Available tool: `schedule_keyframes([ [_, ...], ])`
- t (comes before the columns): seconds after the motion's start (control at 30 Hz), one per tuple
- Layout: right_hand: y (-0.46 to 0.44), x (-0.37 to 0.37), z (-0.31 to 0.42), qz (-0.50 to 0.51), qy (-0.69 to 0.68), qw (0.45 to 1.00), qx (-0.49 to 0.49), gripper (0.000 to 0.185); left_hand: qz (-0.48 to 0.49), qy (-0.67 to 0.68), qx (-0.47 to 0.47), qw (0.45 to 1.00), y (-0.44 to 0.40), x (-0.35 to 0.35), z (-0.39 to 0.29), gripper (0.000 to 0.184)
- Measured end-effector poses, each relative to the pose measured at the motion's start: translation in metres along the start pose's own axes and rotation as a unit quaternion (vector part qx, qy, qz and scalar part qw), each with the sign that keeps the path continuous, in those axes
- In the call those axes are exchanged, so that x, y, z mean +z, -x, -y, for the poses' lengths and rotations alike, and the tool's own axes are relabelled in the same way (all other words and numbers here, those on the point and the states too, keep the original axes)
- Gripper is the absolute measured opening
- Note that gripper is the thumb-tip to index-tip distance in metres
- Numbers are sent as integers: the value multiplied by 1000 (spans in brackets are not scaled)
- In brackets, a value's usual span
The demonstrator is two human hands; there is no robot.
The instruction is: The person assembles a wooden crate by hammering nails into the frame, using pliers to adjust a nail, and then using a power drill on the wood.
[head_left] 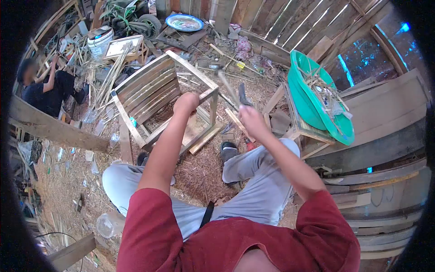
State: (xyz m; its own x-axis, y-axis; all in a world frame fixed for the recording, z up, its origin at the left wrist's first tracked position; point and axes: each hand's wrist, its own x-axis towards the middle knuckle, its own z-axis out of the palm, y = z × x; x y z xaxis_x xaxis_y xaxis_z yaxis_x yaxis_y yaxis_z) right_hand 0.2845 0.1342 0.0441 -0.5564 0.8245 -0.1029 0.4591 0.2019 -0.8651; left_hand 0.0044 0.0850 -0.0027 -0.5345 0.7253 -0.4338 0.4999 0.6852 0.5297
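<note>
A slatted wooden frame (192, 69), box-shaped with open sides, stands on the ground before my knees. My left hand (186, 103) is closed at its near right corner, against the front bar; the fingertips are hidden behind the hand. In my right hand (252, 120) is a hammer (229, 86), gripped by the handle. Its head is raised up and to the left, right of the frame and apart from it. A dark object (243, 93) shows just beyond the right hand; I cannot make out its kind.
On the right, a green plastic basin (312, 99) full of wood scraps rests on a wooden stand (312, 131). Shavings cover the ground (195, 177). Another person (45, 88) sits at far left. Behind are a white bucket (100, 43), loose sticks and a round tray (184, 21).
</note>
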Motion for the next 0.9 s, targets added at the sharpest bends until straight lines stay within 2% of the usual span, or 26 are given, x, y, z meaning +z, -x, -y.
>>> schedule_keyframes([
  [0.03, -11, -7, 14, -35, -1, 999, -39, 41, 16, 1, -12, 1000, -2, 1, 0, 43],
  [0.17, 1, -52, 151, -104, -152, 971, -151, 40, 49, 31, -19, 998, -10, 4, 7, 40],
  [0.27, 12, -50, 171, -112, -227, 953, -167, 40, 51, -20, 17, 998, -20, 8, 12, 41],
  [0.3, 2, -37, 144, -253, 36, 915, -313, 39, 50, -23, 11, 998, -15, 4, 9, 41],
  [0.37, 2, 7, 60, -221, 51, 947, -228, 41, 49, -28, -3, 998, 0, -5, 2, 42],
  [0.4, -10, 21, -16, -108, 119, 974, -158, 42, 40, -33, 30, 998, -4, 3, 7, 41],
  [0.43, -18, 25, -66, 6, 183, 979, -86, 44, 29, -38, 63, 997, -18, 16, 17, 40],
  [0.53, 4, 3, -4, -40, 129, 990, -38, 50, 23, -53, 79, 995, -54, 35, 35, 37],
  [0.57, 0, -8, 18, -79, 147, 984, -63, 49, 40, -73, 81, 993, -55, 31, 36, 37],
  [0.63, -7, -37, 76, -95, 37, 993, -61, 48, 67, -33, 37, 997, -45, 23, 26, 39],
  [0.7, 6, -58, 142, -127, -69, 985, -91, 48, 49, -19, 36, 998, -26, 16, 17, 39],
  [0.8, 5, -62, 151, -171, -131, 960, -180, 45, 18, -10, 47, 999, -22, 16, 18, 38],
  [0.83, 9, -45, 140, -231, -66, 947, -214, 47, 14, -13, 51, 998, -21, 15, 18, 38],
  [0.87, -4, -15, 88, -279, 41, 921, -268, 48, 11, -16, 56, 998, -19, 14, 18, 38],
  [0.9, -11, 6, 25, -232, 116, 935, -243, 48, 18, -28, 58, 998, -14, 12, 17, 38],
])
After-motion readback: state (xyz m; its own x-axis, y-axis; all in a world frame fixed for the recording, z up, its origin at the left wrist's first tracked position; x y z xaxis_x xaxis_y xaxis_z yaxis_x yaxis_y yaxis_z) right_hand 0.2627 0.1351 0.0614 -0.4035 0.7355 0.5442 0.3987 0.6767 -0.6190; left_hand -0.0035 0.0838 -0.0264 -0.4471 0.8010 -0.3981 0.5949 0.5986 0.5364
